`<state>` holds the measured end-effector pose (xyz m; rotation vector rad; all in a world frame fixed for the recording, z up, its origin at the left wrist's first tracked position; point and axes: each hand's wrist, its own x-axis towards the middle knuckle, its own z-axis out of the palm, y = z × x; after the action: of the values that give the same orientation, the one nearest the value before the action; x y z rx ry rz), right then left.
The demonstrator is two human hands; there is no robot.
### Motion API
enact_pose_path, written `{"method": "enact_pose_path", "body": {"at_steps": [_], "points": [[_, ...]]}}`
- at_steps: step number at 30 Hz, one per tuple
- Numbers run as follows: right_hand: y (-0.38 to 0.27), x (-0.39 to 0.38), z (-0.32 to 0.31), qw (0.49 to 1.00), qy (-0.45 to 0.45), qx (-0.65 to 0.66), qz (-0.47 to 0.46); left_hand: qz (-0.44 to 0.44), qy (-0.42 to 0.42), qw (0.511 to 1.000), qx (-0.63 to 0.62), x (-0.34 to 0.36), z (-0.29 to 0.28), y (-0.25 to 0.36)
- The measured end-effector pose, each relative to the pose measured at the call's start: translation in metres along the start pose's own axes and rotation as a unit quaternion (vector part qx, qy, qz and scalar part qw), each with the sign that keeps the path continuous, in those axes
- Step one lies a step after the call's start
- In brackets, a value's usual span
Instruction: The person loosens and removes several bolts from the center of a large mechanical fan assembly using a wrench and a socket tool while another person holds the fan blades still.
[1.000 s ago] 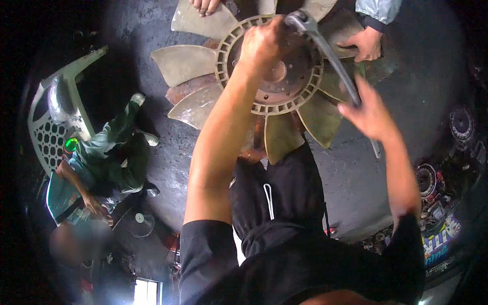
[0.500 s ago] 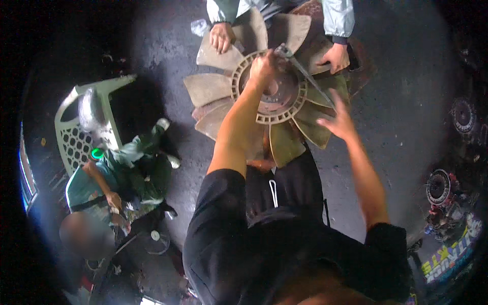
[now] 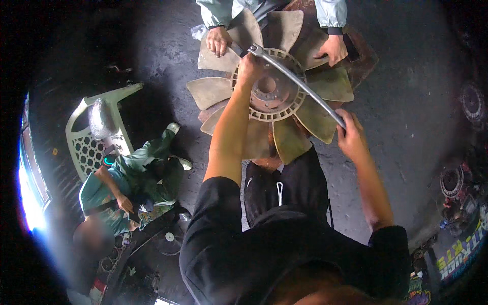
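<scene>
A large fan [image 3: 259, 109] with broad tan blades and a rusty round hub lies in front of me. Across it slants a long steel socket wrench [image 3: 300, 81]. Its far end grips in my left hand [image 3: 248, 70], closed just under the tool's head at the hub's upper left rim; whatever sits beneath the head is hidden. Around the near end of the handle my right hand [image 3: 352, 134] is closed, off the fan's right side. A co-worker's two hands, one on the upper left blade and the other on the upper right, rest on the fan.
On the left a person sits beside a pale plastic chair [image 3: 122, 132] holding a wrapped clear bundle [image 3: 101, 119]. Round metal parts [image 3: 451, 182] lie along the right edge. A clear plastic scrap [image 3: 199, 32] is near the co-worker's sleeve.
My right hand has gone from open fingers beside the handle to closed around its end. The wrench head and my left hand have shifted left, to the hub's rim.
</scene>
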<state>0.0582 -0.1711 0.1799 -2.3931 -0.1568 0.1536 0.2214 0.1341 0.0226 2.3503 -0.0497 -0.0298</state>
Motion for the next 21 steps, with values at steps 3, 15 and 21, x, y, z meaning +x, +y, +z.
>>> {"method": "enact_pose_path", "body": {"at_steps": [3, 15, 21], "points": [[-0.067, 0.0, -0.06, 0.997, -0.048, -0.05, 0.034, -0.132, -0.109, 0.985, -0.017, -0.001, -0.008, 0.024], [-0.236, 0.147, -0.132, 0.948, -0.248, -0.126, -0.156, 0.015, 0.323, 0.934, -0.152, -0.004, -0.036, 0.172], [-0.239, 0.213, -0.124, 0.929, -0.115, -0.075, -0.345, -0.002, 0.112, 0.966, -0.231, 0.036, -0.089, 0.165]]}}
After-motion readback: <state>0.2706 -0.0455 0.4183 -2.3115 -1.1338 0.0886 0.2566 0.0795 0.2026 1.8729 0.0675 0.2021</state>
